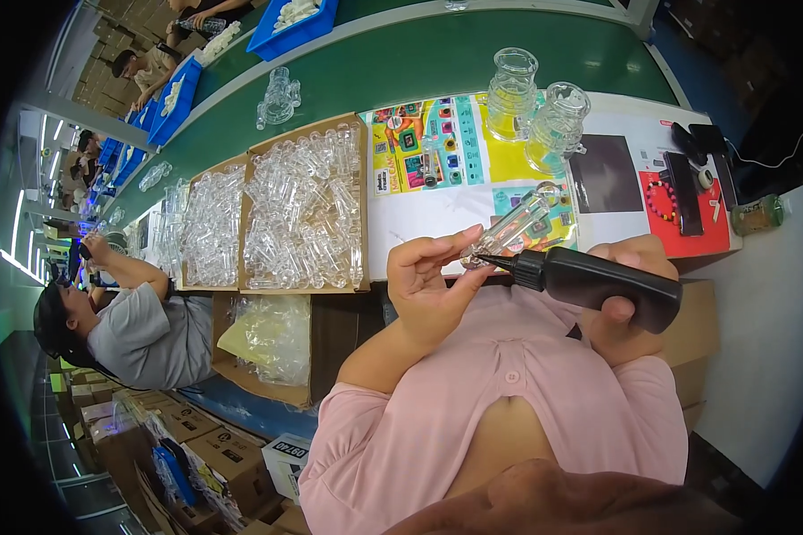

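Between the thumb and fingers of my left hand (433, 278) is a clear glass tube (519, 223), tilted with its far end up and to the right. My right hand (629, 299) wraps round a black squeeze bottle (602, 283) with a narrow pointed nozzle. The nozzle tip meets or nearly meets the tube's near end, close to my left fingertips; exact contact is hard to make out. Beyond my hands, two larger clear glass vessels (512, 94) (558, 127) stand on the printed sheets. A small clear piece (430, 162) lies on the colourful sheet.
Left of my hands sit cardboard trays (363, 205) full of clear tubes. Phones (684, 192), a beaded bracelet (660, 200) and a jar (758, 215) are at the right. Blue bins (285, 40) line the far side of the green table (401, 67). A co-worker (143, 321) sits at left.
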A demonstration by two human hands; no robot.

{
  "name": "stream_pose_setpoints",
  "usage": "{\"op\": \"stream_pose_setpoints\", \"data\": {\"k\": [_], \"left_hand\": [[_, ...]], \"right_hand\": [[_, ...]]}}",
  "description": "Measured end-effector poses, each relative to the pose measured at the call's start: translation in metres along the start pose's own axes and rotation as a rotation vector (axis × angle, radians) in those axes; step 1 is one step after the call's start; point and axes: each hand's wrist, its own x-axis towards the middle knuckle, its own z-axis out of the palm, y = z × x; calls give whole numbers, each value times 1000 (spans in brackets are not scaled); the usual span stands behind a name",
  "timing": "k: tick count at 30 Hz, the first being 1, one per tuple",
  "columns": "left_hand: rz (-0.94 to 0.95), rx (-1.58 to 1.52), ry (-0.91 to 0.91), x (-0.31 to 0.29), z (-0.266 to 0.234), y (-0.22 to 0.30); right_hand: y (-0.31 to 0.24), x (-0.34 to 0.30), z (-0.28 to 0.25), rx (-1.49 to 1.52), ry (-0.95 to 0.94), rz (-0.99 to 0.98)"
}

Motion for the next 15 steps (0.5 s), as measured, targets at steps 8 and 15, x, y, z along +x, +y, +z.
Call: {"op": "stream_pose_setpoints", "data": {"k": [8, 15], "left_hand": [[36, 42, -39, 0, -1, 3], [113, 45, -23, 3, 0, 4]], "right_hand": [[-1, 6, 4, 140, 103, 136], [-6, 15, 14, 343, 213, 324]]}}
